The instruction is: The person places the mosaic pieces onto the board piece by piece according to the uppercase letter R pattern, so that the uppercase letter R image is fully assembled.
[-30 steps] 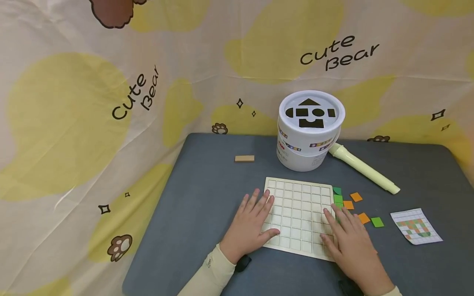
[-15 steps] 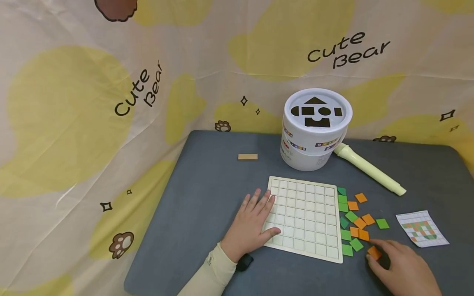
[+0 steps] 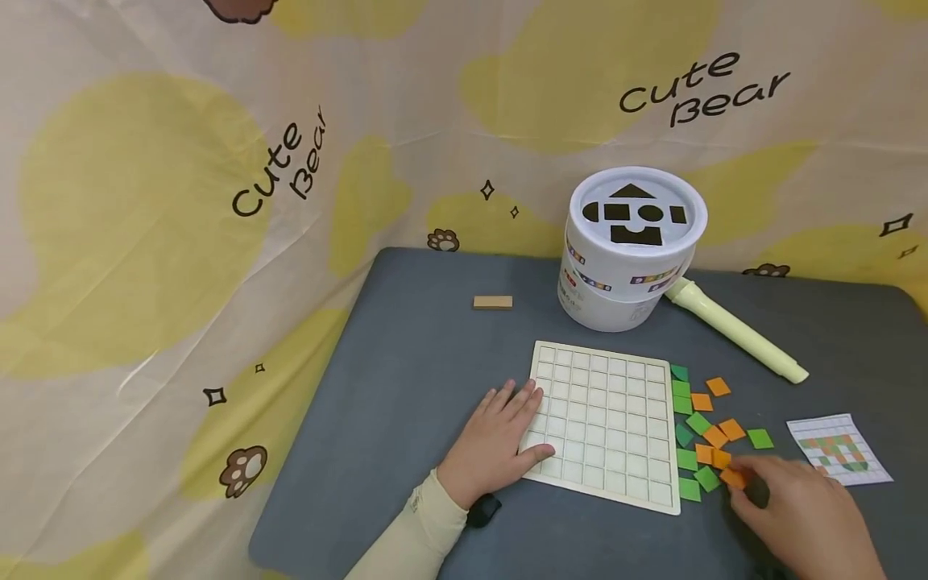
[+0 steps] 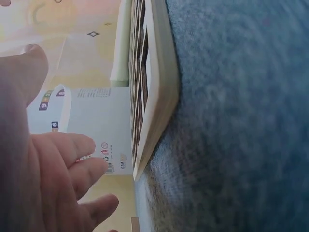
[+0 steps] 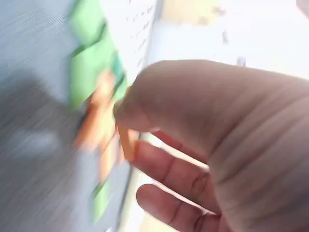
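Observation:
A pale grid board (image 3: 603, 425) lies on the table, its squares bare. Spread over its left edge is my left hand (image 3: 495, 445), fingers straight. To the right of the board, my right hand (image 3: 812, 511) pinches an orange square tile (image 3: 733, 479) between thumb and fingertips. The right wrist view, though blurred, shows that tile (image 5: 128, 143) edge-on against a finger. Loose orange and green tiles lie between the board and this hand, among them an orange one (image 3: 718, 387) and a green one (image 3: 760, 439). A few are darker green.
A white bucket (image 3: 627, 278) with shape holes in its lid stands behind the board. Right of it lies a pale yellow tube (image 3: 739, 330). A small wooden block (image 3: 493, 303) is at the back left, a printed pattern card (image 3: 841, 449) at the right.
My right hand has left the board's right edge, moved right to the loose tiles and taken hold of an orange tile, shifting it slightly away from me. The left hand stays on the board.

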Available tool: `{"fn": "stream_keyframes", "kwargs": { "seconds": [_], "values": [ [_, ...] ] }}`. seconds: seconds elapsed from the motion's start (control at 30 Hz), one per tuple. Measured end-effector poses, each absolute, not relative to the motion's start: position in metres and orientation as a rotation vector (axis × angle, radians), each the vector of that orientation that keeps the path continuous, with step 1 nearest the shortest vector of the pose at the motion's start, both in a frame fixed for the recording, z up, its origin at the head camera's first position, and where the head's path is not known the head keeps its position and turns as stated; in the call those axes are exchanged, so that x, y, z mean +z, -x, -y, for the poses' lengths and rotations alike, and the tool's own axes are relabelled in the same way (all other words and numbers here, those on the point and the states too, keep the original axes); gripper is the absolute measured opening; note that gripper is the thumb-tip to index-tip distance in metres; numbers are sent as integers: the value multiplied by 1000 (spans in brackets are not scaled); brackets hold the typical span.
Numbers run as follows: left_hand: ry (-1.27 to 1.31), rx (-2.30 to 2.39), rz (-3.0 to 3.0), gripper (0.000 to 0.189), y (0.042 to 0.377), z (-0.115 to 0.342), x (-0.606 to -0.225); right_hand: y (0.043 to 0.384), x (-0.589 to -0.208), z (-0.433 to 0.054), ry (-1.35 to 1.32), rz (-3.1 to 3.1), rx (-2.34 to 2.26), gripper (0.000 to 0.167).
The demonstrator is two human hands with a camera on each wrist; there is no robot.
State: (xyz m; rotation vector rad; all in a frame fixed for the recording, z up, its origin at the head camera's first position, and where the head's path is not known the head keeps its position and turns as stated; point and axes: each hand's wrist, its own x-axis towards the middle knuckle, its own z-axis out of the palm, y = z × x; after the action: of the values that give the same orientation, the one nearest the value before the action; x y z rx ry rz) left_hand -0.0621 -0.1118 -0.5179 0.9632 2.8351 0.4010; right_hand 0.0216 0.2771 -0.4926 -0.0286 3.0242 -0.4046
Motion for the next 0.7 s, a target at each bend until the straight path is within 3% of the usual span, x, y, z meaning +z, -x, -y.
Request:
{"fn": "stream_keyframes", "kwargs": {
  "seconds": [0.3, 0.53, 0.7],
  "values": [
    [-960, 395, -2776, 78, 63, 112, -516, 48, -468, -210, 705, -3181, -478, 22],
    [-939, 362, -2765, 74, 63, 111, -515, 104, -483, -173, 797, -3040, -568, 8],
    [-952, 333, -2787, 73, 61, 111, -514, 124, -493, -165, 823, -2999, -582, 11]
  ]
}}
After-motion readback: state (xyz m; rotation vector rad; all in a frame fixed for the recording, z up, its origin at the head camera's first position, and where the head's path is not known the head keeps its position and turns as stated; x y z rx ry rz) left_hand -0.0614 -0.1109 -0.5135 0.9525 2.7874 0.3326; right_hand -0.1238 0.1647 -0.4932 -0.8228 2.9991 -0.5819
